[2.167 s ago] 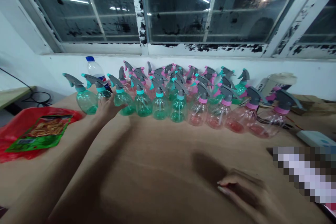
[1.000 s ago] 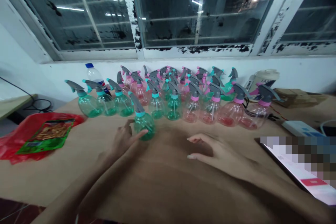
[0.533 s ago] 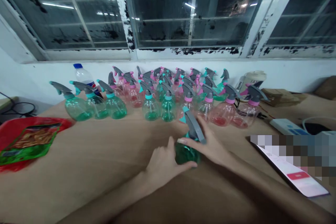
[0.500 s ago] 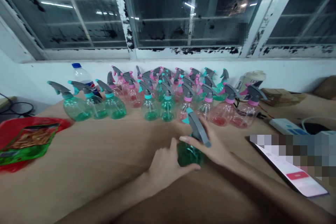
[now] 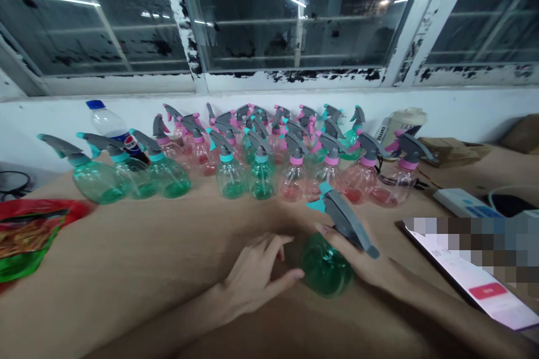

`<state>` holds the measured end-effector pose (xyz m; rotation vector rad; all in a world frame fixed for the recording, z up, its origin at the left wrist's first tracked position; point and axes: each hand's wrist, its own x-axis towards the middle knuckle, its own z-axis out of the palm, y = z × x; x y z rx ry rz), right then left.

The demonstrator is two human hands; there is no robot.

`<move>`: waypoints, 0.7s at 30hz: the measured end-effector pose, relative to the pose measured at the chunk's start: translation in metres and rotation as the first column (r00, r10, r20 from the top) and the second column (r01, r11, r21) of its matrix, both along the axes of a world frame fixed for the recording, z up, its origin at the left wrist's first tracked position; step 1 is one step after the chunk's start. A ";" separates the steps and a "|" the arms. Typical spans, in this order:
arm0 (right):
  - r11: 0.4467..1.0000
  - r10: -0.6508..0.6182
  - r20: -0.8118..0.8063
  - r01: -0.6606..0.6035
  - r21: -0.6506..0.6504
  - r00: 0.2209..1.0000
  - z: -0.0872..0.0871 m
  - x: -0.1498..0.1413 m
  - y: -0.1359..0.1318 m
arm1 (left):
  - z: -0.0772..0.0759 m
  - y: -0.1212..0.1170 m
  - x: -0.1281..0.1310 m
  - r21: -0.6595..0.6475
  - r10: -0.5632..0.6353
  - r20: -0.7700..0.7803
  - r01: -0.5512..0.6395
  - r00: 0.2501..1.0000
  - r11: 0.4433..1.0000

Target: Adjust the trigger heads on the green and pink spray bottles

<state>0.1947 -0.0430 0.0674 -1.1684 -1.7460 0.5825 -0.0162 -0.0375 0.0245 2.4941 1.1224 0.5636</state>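
Note:
A green spray bottle (image 5: 326,269) with a grey and turquoise trigger head leans to the right above the near part of the table. My right hand (image 5: 357,255) grips it around the neck, the thumb across the front and the other fingers hidden behind. Just left of the bottle is my left hand (image 5: 263,272), apart from it, thumb and fingers spread with nothing between them. Behind both hands stand rows of similar bottles, among them a green spray bottle (image 5: 263,176) and a pink spray bottle (image 5: 295,179).
At the left lies a red and green snack packet (image 5: 37,235). A blue-capped drink bottle (image 5: 107,123) stands behind the left-hand sprayers. On the right are a phone (image 5: 467,280), a white box (image 5: 463,202), a coffee cup (image 5: 406,123) and brown cardboard (image 5: 452,151).
My left hand has let go of the green spray bottle and opened. My right hand has brought the bottle slightly right and nearer, and the camera view has shifted a little.

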 end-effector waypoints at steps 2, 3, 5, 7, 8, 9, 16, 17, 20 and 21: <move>1.000 0.006 0.003 -0.006 -0.018 1.000 0.002 0.002 0.004 | -0.001 0.010 -0.010 0.079 0.049 0.017 -0.050 0.999 0.996; 0.999 0.012 -0.010 -0.013 -0.035 1.000 0.002 0.002 0.006 | -0.002 0.016 -0.015 0.114 0.080 0.015 -0.082 0.997 0.990; 0.997 0.027 -0.045 -0.030 -0.071 0.999 0.004 0.002 0.010 | -0.006 0.027 -0.023 0.170 0.122 -0.008 -0.119 0.993 0.978; 0.996 0.029 -0.061 -0.034 -0.079 0.998 0.005 0.000 0.013 | -0.011 0.035 -0.030 0.205 0.132 -0.051 -0.119 0.990 0.972; 0.997 0.023 -0.063 -0.028 -0.073 0.998 0.005 -0.001 0.015 | -0.013 0.037 -0.032 0.218 0.135 -0.078 -0.115 0.988 0.969; 0.997 0.014 -0.064 -0.019 -0.069 0.998 0.005 -0.002 0.017 | -0.016 0.039 -0.034 0.230 0.139 -0.106 -0.111 0.985 0.967; 0.999 0.000 -0.033 -0.002 -0.037 0.999 0.006 -0.011 0.024 | -0.020 0.035 -0.034 0.271 0.122 -0.238 -0.054 0.964 0.961; 1.000 -0.003 -0.025 0.002 -0.029 1.000 0.007 -0.011 0.024 | -0.020 0.035 -0.034 0.271 0.122 -0.244 -0.053 0.962 0.961; 1.000 -0.004 0.003 0.004 0.003 1.000 0.009 -0.012 0.022 | -0.021 0.036 -0.034 0.279 0.119 -0.254 -0.045 0.960 0.959; 1.000 -0.003 0.031 0.002 0.027 1.000 0.010 -0.012 0.021 | -0.022 0.036 -0.034 0.286 0.118 -0.254 -0.042 0.960 0.957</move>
